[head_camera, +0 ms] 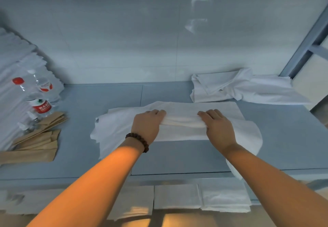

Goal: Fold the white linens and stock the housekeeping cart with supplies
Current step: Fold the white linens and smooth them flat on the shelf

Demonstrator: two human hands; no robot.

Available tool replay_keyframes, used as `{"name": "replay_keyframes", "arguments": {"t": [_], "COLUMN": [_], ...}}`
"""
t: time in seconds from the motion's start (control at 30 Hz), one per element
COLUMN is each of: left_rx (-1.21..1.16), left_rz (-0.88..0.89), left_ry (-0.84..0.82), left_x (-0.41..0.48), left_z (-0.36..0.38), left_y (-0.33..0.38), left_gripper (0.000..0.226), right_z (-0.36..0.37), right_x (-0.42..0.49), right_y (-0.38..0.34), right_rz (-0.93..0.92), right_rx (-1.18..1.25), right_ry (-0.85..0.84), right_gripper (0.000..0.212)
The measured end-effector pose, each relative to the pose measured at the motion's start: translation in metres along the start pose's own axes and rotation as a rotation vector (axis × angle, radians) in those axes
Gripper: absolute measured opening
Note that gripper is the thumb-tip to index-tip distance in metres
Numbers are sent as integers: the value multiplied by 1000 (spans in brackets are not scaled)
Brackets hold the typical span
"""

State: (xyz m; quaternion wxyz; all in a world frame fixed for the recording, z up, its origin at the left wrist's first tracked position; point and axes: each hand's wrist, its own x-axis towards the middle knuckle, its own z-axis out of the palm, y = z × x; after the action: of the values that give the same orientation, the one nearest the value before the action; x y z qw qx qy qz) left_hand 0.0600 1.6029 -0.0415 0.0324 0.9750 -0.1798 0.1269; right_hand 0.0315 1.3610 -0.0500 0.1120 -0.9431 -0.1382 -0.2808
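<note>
head view: left hand [148, 122] and right hand [219, 127] pinch mid-fold ridge of white linen [179, 107] on counter [106, 99]; folded stacks [177, 196] below, crumpled pile [230, 88] unfolded, cart unseen.

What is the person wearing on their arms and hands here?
No sleeves are in view, and neither the left hand nor the right hand has a glove. A bracelet of dark brown round beads circles the left wrist. The right wrist carries nothing, and no rings show.
</note>
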Motion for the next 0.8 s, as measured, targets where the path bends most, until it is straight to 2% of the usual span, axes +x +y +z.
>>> {"name": "replay_keyframes", "arguments": {"t": [0.17, 0.3, 0.37, 0.47, 0.67, 0.8], "left_rx": [-116, -76, -47, -53, -119, -155], "left_rz": [72, 80, 133, 188, 98, 53], "left_ry": [-79, -300, -386, -391, -410, -485], "left_x": [-38, -66, -82, -108, -160, -204], "left_z": [1, 5, 6, 7, 10, 17], "left_y": [9, 19, 23, 25, 47, 68], "left_gripper": [52, 57, 47, 44, 61, 57], "right_z": [-10, -18, -20, -23, -38, -48], "right_x": [-44, -80, -95, -114, -168, -209], "right_y": [-16, -26, -32, -40, -49, -52], "right_rz": [16, 5, 6, 19, 33, 26], "right_rx": [-15, -14, -28, 7, 74, 73], "right_ry": [-87, -141, -168, -197, -265, -348], "right_gripper": [57, 57, 58, 55, 53, 55]}}
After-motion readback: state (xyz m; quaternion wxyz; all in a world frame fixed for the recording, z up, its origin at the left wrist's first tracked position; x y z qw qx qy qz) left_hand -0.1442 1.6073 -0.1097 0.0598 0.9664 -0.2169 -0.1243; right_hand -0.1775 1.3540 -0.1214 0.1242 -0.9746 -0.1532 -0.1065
